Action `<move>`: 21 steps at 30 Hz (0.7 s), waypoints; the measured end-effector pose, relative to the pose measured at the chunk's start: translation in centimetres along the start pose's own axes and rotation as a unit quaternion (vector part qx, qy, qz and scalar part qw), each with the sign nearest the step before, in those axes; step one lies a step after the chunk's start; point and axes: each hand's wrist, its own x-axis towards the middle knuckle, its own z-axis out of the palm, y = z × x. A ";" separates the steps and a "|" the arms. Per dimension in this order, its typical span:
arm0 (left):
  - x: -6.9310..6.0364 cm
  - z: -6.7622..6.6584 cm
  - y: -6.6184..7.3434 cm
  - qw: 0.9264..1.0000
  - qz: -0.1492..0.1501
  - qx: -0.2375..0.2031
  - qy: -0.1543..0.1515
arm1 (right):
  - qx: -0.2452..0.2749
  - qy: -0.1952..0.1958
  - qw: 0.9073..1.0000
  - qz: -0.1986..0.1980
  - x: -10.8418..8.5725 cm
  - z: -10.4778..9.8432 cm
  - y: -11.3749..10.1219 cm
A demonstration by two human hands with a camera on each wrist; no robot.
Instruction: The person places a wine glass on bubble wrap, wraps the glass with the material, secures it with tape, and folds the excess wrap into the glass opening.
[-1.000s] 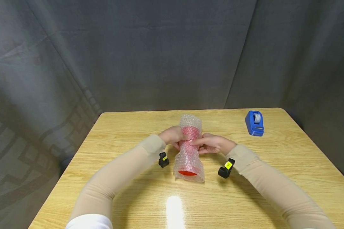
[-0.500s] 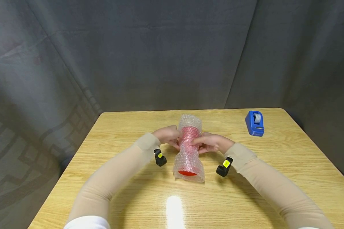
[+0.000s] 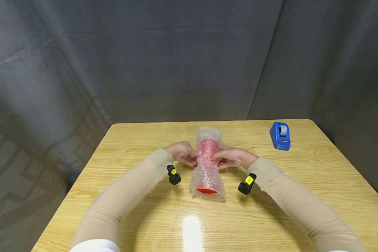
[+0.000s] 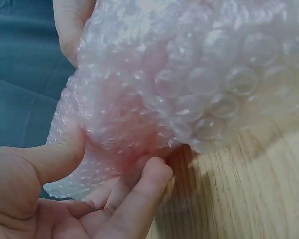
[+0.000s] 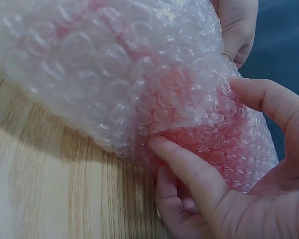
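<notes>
A red object wrapped in clear bubble wrap [image 3: 208,168] lies lengthwise on the table, its red end showing at the near opening. My left hand [image 3: 185,153] grips the wrap's left side, thumb on the surface and fingers low at the edge, as the left wrist view shows with the bubble wrap [image 4: 124,104]. From the right, my right hand [image 3: 234,157] holds the roll around its middle, thumb on top. In the right wrist view its fingers [image 5: 194,174] press the wrap's side, and the tips of some are hidden under it.
A blue tape dispenser [image 3: 280,136] with a roll of tape stands at the back right of the wooden table [image 3: 138,136]. Grey curtains [image 3: 189,63] hang behind the table and at its sides. Black wrist cameras hang below both wrists.
My left hand has drawn back leftward from the top of the roll to its left side. The right hand keeps its hold almost unmoved, and the roll has barely shifted.
</notes>
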 end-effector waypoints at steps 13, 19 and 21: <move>0.2 0.8 -0.2 0.999 0.000 -0.050 0.000 | -0.014 0.009 1.000 -0.006 -0.2 0.1 -0.1; 0.2 1.4 -0.2 0.999 -0.009 -0.047 -0.010 | -0.003 0.003 1.000 -0.010 -0.1 0.1 0.0; 0.2 1.4 -0.3 0.998 -0.009 -0.055 -0.010 | 0.003 0.001 1.000 -0.009 -0.1 0.1 0.1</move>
